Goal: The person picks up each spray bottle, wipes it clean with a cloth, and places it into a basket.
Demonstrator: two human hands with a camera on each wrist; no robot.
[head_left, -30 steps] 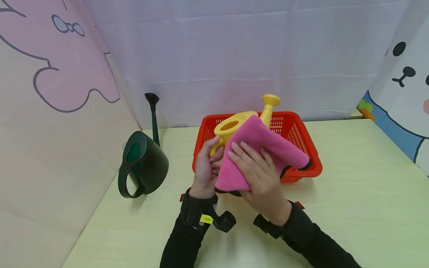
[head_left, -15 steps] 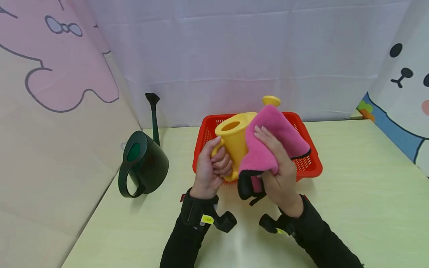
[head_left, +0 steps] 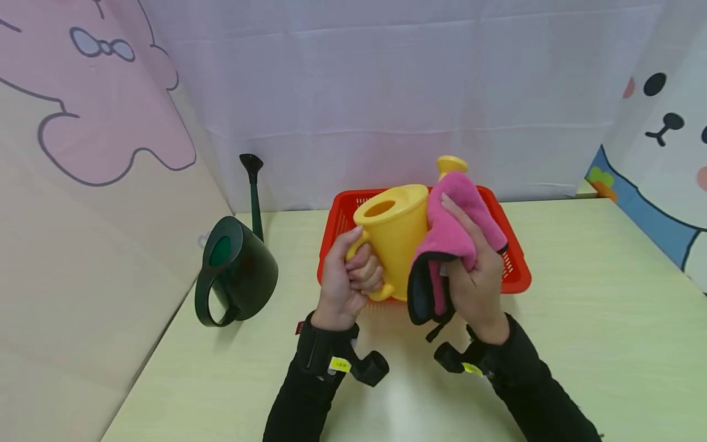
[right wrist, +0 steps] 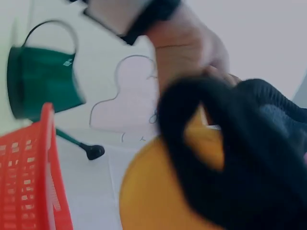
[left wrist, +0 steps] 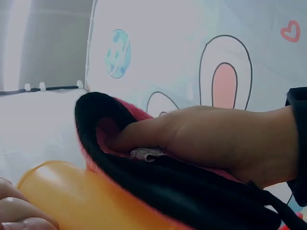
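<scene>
firstly, the left hand (head_left: 352,277) has its fingers curled round the handle (head_left: 382,293) of a yellow watering can (head_left: 400,236), and the right hand (head_left: 479,281) grips a pink cloth (head_left: 446,228) against the can's side, its thumb partly hidden in a fold. the cloth covers most of the spout, leaving the rose (head_left: 452,164) showing; its dark edge blurs in the right wrist view. beyond, a red basket (head_left: 518,279) is partly blocked, its inside hard to make out. a dark green watering can (head_left: 253,276) sits leftward on the surface (head_left: 596,307).
</scene>
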